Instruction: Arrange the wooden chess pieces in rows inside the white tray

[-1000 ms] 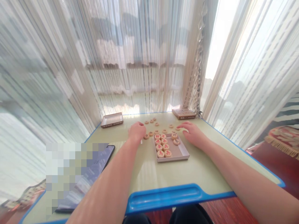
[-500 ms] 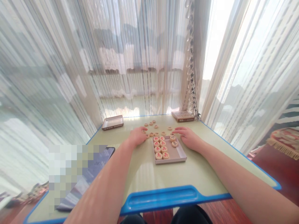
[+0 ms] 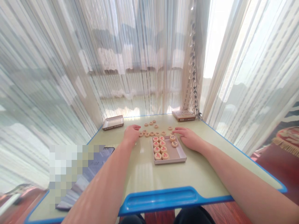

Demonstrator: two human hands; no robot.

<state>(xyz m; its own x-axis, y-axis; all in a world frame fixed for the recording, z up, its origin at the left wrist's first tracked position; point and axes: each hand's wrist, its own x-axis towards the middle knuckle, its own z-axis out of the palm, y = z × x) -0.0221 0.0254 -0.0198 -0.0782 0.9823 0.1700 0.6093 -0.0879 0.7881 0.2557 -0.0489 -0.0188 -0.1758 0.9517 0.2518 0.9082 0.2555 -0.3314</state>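
I see one tray [image 3: 172, 153] on the counter [image 3: 144, 174], holding ten pieces: eight red pieces [image 3: 163, 149] in two columns of four, two black pieces [image 3: 174, 144] at its far right. Beyond it I count twelve loose pieces [image 3: 152, 133]. My left grip [image 3: 132, 134], left of the tray, hides its fingertips; I can't tell whether it's clenched. My right grip [image 3: 188, 138] reaches one loose piece just behind the tray; grasping or merely touching, I can't tell.

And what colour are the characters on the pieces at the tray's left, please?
Those pieces bear red characters, shown in the head view.
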